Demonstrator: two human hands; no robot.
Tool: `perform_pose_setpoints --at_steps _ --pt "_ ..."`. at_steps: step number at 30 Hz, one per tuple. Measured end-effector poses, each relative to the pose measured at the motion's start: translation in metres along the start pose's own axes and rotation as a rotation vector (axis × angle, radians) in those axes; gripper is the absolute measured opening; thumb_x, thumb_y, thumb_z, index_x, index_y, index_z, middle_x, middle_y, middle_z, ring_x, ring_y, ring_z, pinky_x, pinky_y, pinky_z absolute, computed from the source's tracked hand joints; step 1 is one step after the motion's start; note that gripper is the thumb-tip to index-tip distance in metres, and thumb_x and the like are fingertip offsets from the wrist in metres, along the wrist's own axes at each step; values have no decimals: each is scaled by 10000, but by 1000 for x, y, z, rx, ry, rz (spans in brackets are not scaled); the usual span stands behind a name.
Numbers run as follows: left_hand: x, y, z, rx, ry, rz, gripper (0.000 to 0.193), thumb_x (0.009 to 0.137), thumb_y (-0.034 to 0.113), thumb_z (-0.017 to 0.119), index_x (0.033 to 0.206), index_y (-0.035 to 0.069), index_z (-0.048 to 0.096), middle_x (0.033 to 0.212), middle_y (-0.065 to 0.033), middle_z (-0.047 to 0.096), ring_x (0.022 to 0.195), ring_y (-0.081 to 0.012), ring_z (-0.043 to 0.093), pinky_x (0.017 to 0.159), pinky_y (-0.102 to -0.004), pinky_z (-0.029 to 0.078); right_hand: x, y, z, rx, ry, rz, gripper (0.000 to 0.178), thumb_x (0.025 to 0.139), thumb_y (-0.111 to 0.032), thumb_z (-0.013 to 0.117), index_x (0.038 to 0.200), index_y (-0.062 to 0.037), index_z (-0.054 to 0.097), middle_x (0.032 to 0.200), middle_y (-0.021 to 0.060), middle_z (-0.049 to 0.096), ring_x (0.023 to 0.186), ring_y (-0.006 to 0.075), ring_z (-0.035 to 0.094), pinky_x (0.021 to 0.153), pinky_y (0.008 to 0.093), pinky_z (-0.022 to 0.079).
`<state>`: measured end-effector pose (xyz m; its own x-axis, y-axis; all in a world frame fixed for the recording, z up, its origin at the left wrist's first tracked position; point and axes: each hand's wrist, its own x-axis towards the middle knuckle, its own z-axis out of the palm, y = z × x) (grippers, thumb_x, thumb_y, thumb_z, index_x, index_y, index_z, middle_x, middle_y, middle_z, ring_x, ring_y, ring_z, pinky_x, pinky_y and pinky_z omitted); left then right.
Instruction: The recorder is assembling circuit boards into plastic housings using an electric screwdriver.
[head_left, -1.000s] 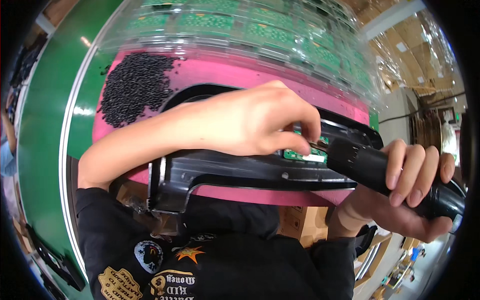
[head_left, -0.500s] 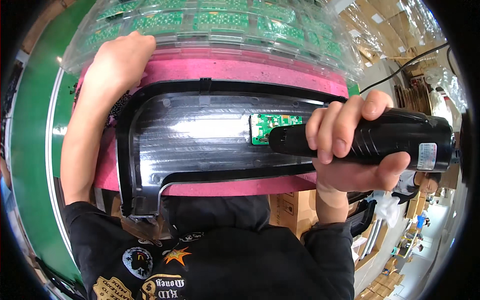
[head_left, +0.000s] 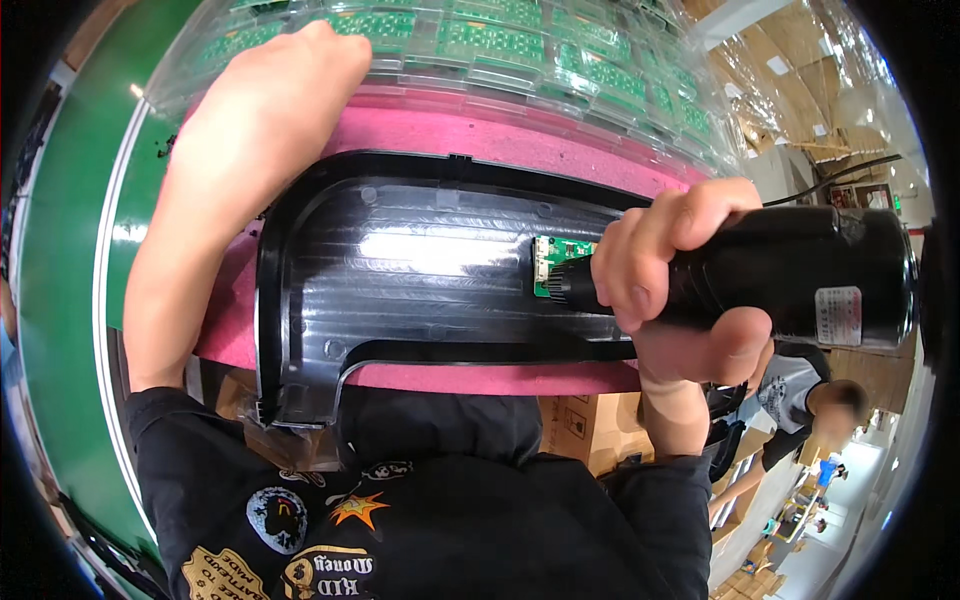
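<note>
My right hand (head_left: 680, 265) is wrapped round a black electric screwdriver (head_left: 800, 265). The screwdriver's narrow end lies over a small green circuit board (head_left: 543, 265), hiding part of it; the very tip is out of sight. That board sits inside a long, curved black plastic housing (head_left: 420, 295), which rests on a pink pad (head_left: 480, 132). Beyond the housing's far left corner, my left hand (head_left: 275, 95) is raised, back upward, with its fingers curled under. Whatever those fingers may hold is hidden behind the hand.
Clear plastic trays (head_left: 590, 98) of several green circuit boards stand along the far side. A green surface (head_left: 75, 260) runs along the left. At right are a cardboard box (head_left: 600, 425), a black cable (head_left: 835, 178) and another person (head_left: 785, 390).
My left hand has moved up and to the right. The screwdriver has tilted slightly over the board, and the view has shifted a little. The other person at right shows more.
</note>
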<state>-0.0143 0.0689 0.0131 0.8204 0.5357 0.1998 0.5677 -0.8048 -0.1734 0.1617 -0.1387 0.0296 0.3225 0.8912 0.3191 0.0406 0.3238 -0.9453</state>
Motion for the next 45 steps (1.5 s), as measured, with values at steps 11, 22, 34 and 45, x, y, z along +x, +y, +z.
perform_pose_setpoints --at_steps 11,22,34,45 --pt "3 58 -4 -841 180 533 165 861 101 645 897 -21 539 797 -173 576 755 -408 584 634 -464 454 -5 1 -9 203 1 -184 649 825 -619 663 1085 -55 475 654 7 509 464 126 459 473 278 405" --pt "7 84 4 -1168 68 646 200 745 22 749 885 -23 613 813 -147 627 755 -349 628 641 -408 496 1 -26 -9 358 28 -504 529 804 -464 723 1034 -72 452 671 -13 510 480 91 487 515 242 417" --pt "4 88 3 -1176 -85 597 301 795 65 741 1058 -23 624 987 -147 659 911 -316 658 779 -368 535 -11 -30 -42 235 -56 -459 561 846 -510 675 1096 -48 480 708 5 529 505 93 488 529 250 412" --pt "4 87 11 -830 -209 633 401 793 116 722 1154 28 572 1192 -102 569 1096 -308 579 868 -406 530 -15 2 -79 54 294 -242 556 886 -583 539 1016 -43 503 599 13 469 419 114 398 459 287 359"
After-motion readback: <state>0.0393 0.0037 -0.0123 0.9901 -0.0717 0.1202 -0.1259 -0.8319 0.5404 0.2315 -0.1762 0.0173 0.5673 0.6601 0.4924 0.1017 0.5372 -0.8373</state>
